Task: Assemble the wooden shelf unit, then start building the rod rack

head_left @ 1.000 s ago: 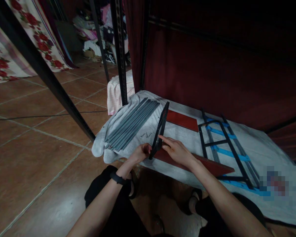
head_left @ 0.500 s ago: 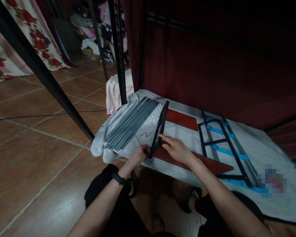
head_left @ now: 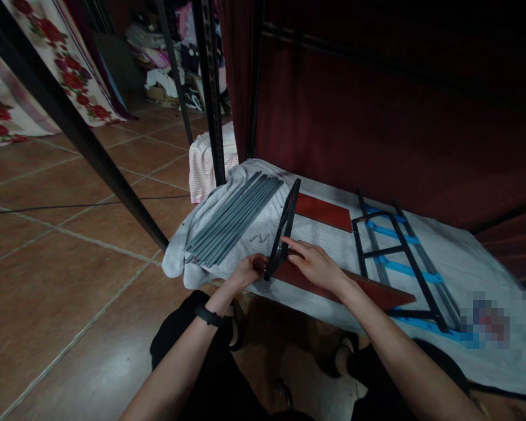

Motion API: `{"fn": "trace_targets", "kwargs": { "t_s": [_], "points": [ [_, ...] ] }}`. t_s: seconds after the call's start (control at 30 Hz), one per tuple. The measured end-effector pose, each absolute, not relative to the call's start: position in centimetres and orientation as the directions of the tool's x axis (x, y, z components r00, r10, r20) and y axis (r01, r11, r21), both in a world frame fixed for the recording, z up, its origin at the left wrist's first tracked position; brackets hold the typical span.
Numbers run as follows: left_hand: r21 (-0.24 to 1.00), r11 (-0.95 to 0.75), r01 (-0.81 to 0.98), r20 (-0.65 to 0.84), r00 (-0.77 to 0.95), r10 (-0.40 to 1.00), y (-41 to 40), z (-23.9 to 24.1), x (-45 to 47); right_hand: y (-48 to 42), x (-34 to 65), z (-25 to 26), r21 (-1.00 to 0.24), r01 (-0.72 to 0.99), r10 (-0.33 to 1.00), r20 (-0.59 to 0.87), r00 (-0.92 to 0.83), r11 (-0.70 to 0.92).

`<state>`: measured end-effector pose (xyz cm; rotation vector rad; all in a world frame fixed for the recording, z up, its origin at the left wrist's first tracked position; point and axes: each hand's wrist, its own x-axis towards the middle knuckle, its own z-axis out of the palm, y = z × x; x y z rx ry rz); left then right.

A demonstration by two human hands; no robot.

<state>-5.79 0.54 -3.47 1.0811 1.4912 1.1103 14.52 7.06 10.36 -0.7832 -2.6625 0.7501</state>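
Note:
A black metal frame (head_left: 291, 211) stands on edge on the cloth, its lower end between my two hands. My right hand (head_left: 315, 266) grips it from the right, index finger laid along the bar and the other fingers curled at its side. At the lower left of the frame, my left hand (head_left: 248, 270) is closed, fingertips bent against the bar; whatever they pinch is hidden. Several small screws (head_left: 259, 238) lie just left of the frame. Beneath my right hand lies a long red-brown board (head_left: 368, 289), and a shorter red panel (head_left: 326, 211) is farther back.
Grey rods (head_left: 234, 221) lie in a bundle on the grey cloth (head_left: 245, 169) at left. To the right are more black frames (head_left: 405, 248) with blue tape (head_left: 405, 269). Dark upright posts (head_left: 210, 88) rise at the left, before a dark red curtain (head_left: 377, 128).
The fingers of my left hand have shifted slightly at the frame's lower end, and its wrist has moved a little left. My right hand and the frame have stayed in place.

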Motion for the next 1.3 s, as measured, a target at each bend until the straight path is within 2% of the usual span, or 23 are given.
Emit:
{"fn": "trace_targets", "kwargs": {
  "t_s": [0.2,0.6,0.83,0.97,1.13,1.3],
  "points": [
    [0.919,0.313,0.240,-0.283,-0.149,0.947,0.04,-3.52,-5.63,6.82,14.35,10.31,-0.543,0.417,0.551,0.103,-0.828,0.728],
    [0.932,0.343,0.118,-0.321,-0.171,0.932,0.24,-4.09,-5.27,6.79,14.43,10.22,-0.559,0.412,0.561,0.117,-0.820,0.719],
    [0.954,0.294,0.053,-0.285,-0.134,0.949,0.32,-3.48,-5.48,6.76,14.42,10.58,-0.566,0.429,0.579,0.109,-0.808,0.704],
    [0.934,0.352,0.060,-0.341,-0.147,0.929,0.32,-3.83,-5.42,6.69,14.40,10.44,-0.557,0.426,0.567,0.102,-0.817,0.713],
    [0.948,0.312,0.069,-0.298,-0.161,0.941,0.48,-4.02,-5.21,6.53,14.39,10.65,-0.532,0.443,0.562,0.077,-0.824,0.722],
    [0.959,0.284,-0.002,-0.282,-0.130,0.951,0.08,-3.55,-5.31,6.40,14.34,10.97,-0.489,0.449,0.540,0.054,-0.840,0.748]
  ]
}}
